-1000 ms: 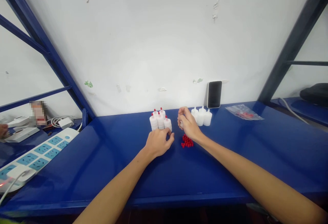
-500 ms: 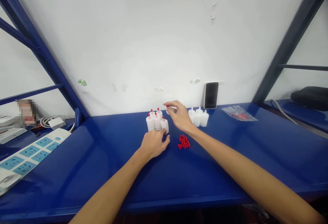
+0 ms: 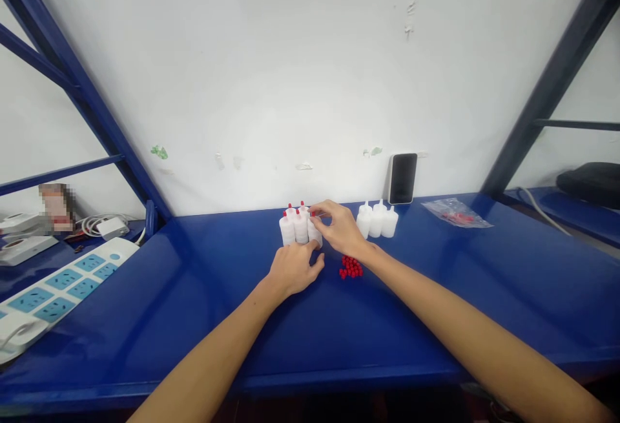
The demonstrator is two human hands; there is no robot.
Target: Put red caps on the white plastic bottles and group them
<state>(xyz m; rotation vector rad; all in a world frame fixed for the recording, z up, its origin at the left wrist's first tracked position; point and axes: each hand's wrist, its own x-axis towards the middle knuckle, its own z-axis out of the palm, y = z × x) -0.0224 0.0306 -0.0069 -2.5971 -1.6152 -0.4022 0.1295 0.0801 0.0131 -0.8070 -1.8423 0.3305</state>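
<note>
Several white squeeze bottles (image 3: 301,230) with red caps stand packed together in the middle of the table. My left hand (image 3: 294,269) rests low in front of them, thumb apart, a finger touching the base of the front-right bottle. Over the right side of this group, my right hand (image 3: 343,229) has its thumb and fingers closed around the top of a red-capped bottle, mostly hidden by the fingers. A small pile of loose red caps (image 3: 351,267) lies just below my right wrist. Farther right stand several white bottles (image 3: 376,221) with bare nozzles.
A dark-faced white device (image 3: 402,179) leans by the wall. Right of it lies a clear bag (image 3: 458,213) with red pieces inside. A white power strip (image 3: 68,287) and cables occupy the left side. Blue frame posts (image 3: 92,100) rise at both sides.
My right hand has moved left and slightly down, bringing the red-capped bottle from beside the group in against it. My left hand keeps its place at the front. The camera view has shifted slightly.
</note>
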